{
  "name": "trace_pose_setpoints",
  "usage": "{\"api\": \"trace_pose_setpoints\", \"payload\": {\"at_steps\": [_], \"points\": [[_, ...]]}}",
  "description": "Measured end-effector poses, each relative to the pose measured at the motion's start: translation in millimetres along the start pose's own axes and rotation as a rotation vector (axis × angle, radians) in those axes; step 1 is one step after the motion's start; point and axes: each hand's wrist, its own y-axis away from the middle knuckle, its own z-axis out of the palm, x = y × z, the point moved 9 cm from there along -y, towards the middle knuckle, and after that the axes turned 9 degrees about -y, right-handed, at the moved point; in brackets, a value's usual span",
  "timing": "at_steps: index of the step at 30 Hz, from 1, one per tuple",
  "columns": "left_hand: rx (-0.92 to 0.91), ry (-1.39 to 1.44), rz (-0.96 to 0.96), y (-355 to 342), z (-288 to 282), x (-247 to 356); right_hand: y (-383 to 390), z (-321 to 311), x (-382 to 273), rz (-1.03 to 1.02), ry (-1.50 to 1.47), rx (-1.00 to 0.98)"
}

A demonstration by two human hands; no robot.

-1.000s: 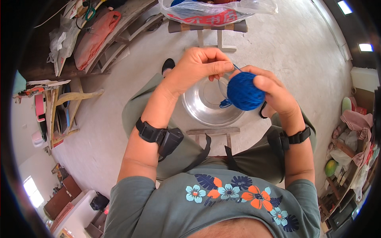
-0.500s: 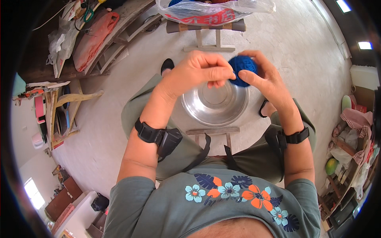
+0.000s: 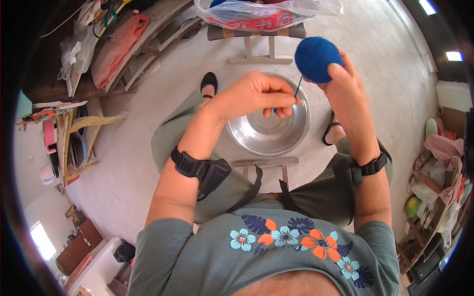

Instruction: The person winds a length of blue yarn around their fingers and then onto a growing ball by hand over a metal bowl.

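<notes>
A round ball of blue yarn (image 3: 316,59) is held up in my right hand (image 3: 344,89), its fingers and thumb curled about the lower right side. From the ball a short taut strand of blue yarn (image 3: 298,87) runs down to my left hand (image 3: 264,97), where thumb and forefinger pinch it. A bit of blue also shows under the left hand's curled fingers. Below both hands, between my knees, sits a shiny round metal basin (image 3: 269,135); my left hand covers part of its upper rim.
A low wooden stool or bench (image 3: 265,162) shows by the basin's near side. Farther ahead, a clear plastic bag (image 3: 271,17) with blue yarn inside lies on another padded stool (image 3: 256,32). Wooden shelving with bags (image 3: 121,52) stands at left; a cluttered rack (image 3: 434,182) at right.
My right hand has lifted the yarn ball up and to the right, away from my left hand. The strand between them now shows stretched; the left hand has shifted slightly lower.
</notes>
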Motion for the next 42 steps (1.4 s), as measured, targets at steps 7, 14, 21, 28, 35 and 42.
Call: {"api": "trace_pose_setpoints", "payload": {"at_steps": [7,14,21,28,35,42], "points": [[0.141,0.077,0.188,10,-25,20,17,21,22,0.251,0.465,-0.251],[0.183,0.11,0.121,3,-23,10,13,17,12,0.25,-0.267,-0.298],[0.034,0.03,0.047,4,-4,11,3,4,0,-0.021,0.162,0.031],[0.179,0.041,0.172,8,-28,18,16,10,21,0.262,0.531,-0.187],[0.084,0.049,0.13,5,-17,14,21,9,20,0.369,-0.281,-0.272],[-0.022,0.098,0.064,2,-3,5,6,3,1,0.162,-0.516,-0.275]]}}
